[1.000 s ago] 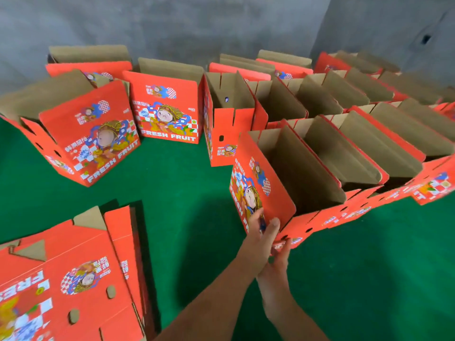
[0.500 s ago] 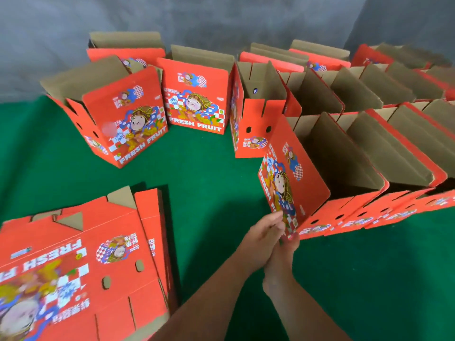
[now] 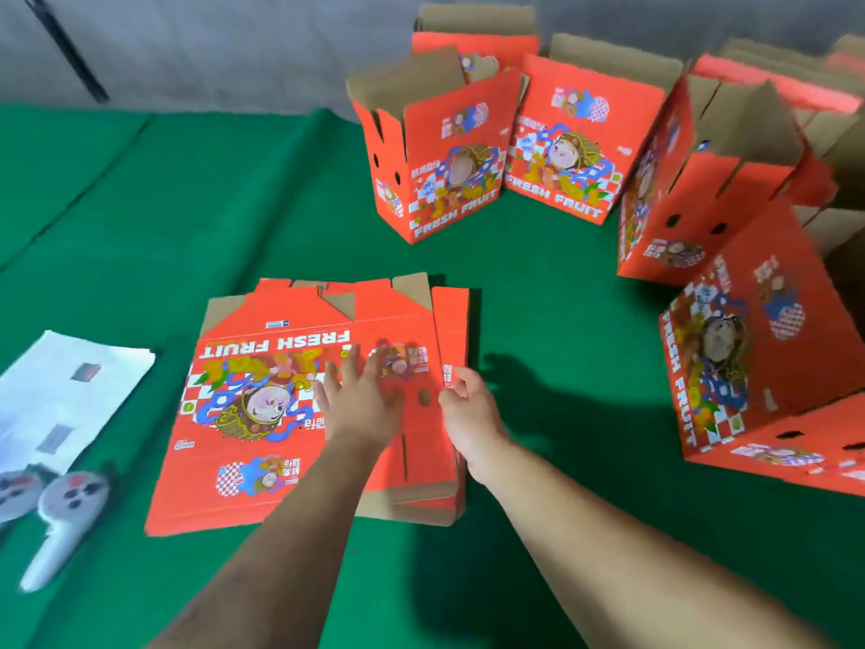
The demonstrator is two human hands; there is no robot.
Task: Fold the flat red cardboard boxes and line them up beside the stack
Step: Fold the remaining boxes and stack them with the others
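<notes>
Left hand (image 3: pixel 360 405) flat, fingers spread, over flat stack (image 3: pixel 299 414); right hand (image 3: pixel 468 405) pinching stack's right edge, likely to peel off top blank. Folded boxes (image 3: pixel 449 152) lined up behind.

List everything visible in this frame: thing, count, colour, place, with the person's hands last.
flat boxes: one stack, red, centre of the green cloth
folded boxes: at least five upright, red with brown insides, far side and right
white sheets: small pile, left edge
controllers: two, light grey, bottom left
left hand: fingers spread over the top flat box
right hand: gripping the stack's right edge
</notes>
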